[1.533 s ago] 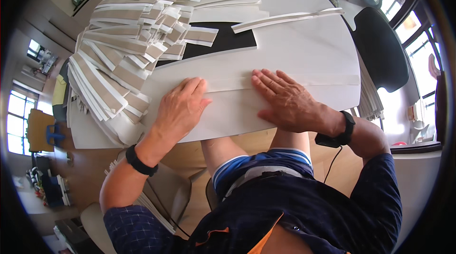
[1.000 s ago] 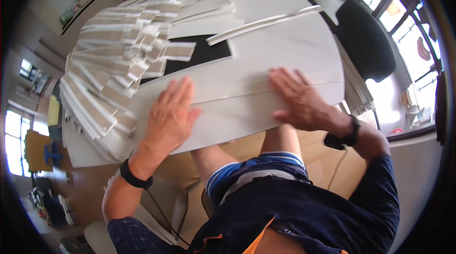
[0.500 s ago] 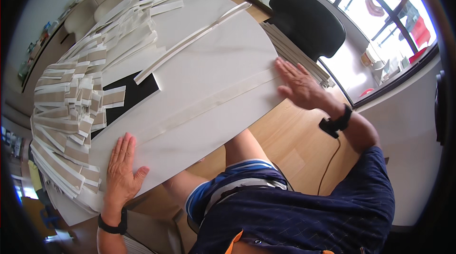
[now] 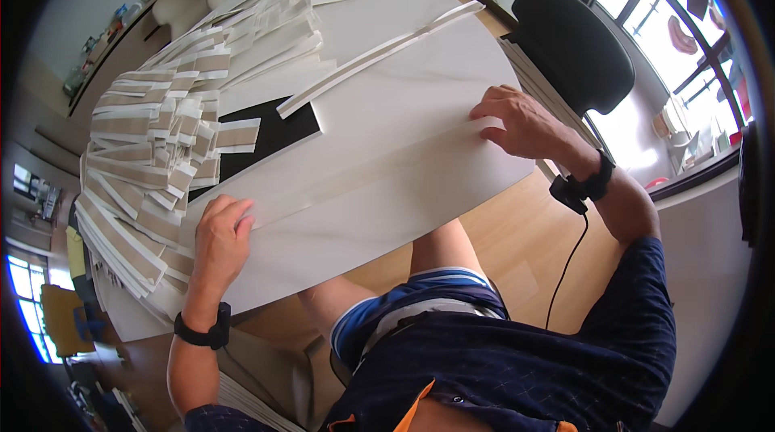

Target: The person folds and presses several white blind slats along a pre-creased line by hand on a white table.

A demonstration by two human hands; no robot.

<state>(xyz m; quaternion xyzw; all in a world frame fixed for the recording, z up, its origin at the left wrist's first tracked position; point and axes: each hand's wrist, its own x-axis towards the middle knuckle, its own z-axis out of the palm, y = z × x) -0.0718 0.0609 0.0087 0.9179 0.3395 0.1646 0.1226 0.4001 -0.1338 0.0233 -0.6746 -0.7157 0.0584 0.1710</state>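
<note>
A long, thin whitish strip (image 4: pixel 363 174) spans the tabletop between my hands, hard to tell from the white surface. My left hand (image 4: pixel 221 242), fingers curled and thumb bent in, pinches its near left end. At the far right end, close to the table's edge, my right hand (image 4: pixel 525 127) is bent over the strip with thumb and fingertips closing on it. Beyond lies another long strip, white with a beige band (image 4: pixel 379 59), slanting across the table, its lower end by a black rectangular sheet (image 4: pixel 266 135).
A big fanned pile of white and beige strips (image 4: pixel 173 137) covers the left of the white table (image 4: pixel 420 230). More pale strips (image 4: pixel 282 20) lie behind it. A black chair (image 4: pixel 573 44) stands at the right edge, with long slats or strips (image 4: pixel 541 85) beside it.
Both hands went from lying flat with outstretched fingers to curling at the strip's two ends. The whole view has shifted, so the table sits farther right and higher.
</note>
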